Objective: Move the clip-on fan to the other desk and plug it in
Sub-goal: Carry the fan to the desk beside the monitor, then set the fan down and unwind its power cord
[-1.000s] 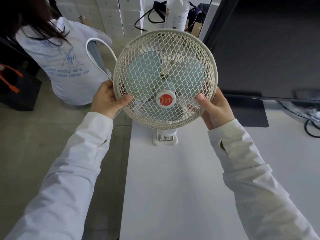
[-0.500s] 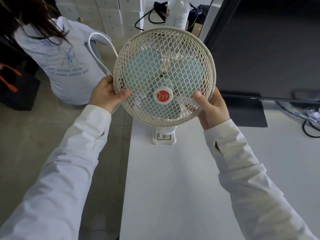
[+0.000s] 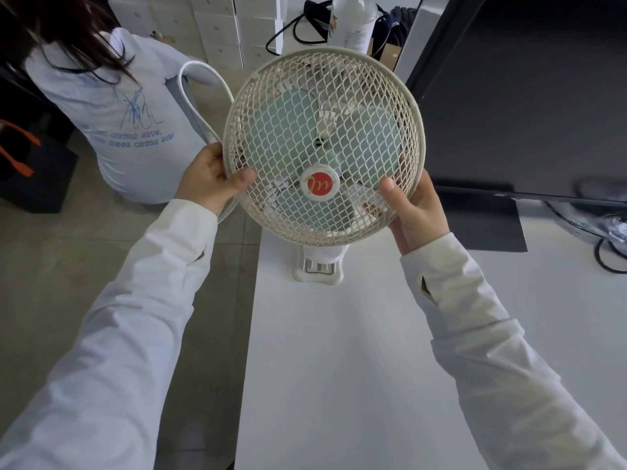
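Observation:
The clip-on fan (image 3: 322, 144) has a cream mesh cage, pale blue blades and a red round badge at its hub. Its white clip base (image 3: 318, 264) shows below the cage, over the white desk (image 3: 339, 351) near the left edge. My left hand (image 3: 210, 178) grips the cage's left rim with the thumb on the mesh. My right hand (image 3: 412, 212) grips the lower right rim. A white power cord (image 3: 195, 96) loops up from behind my left hand; its plug is hidden.
A dark monitor (image 3: 522, 96) stands at the right with black cables (image 3: 607, 245) beside its foot. A person in a white shirt (image 3: 112, 113) crouches on the tiled floor at left. White boxes, a bottle and bags lie beyond the fan.
The fan's cage has tipped back and risen slightly in both hands, and the badge now sits lower in the cage. Both grips stay the same.

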Demonstrator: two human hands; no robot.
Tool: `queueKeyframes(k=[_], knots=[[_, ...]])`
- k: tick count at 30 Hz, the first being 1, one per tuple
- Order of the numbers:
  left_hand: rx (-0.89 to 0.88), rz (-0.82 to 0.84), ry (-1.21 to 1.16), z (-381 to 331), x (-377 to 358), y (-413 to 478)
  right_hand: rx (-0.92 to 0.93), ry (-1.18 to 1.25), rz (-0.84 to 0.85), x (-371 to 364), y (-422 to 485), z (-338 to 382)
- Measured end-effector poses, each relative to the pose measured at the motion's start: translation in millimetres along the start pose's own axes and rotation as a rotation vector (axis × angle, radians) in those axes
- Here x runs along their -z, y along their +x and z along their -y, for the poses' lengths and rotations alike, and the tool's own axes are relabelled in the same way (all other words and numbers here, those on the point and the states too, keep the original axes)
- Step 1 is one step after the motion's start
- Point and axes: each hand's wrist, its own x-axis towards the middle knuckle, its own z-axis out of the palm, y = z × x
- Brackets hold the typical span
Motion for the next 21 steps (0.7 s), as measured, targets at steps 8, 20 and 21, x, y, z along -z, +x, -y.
queueKeyframes(k=[8, 20, 21], knots=[[0.023, -0.095, 0.061, 12, 7, -2, 0.017, -0.038, -0.007, -1, -1, 5], [0.146, -0.117, 0.048, 36, 24, -38, -0.041, -0.073, -0.458, -3, -45, -1], [0.155, -0.094, 0.069, 36, 26, -44, -0.036, -0.086, -0.538, -4, -54, -4]])
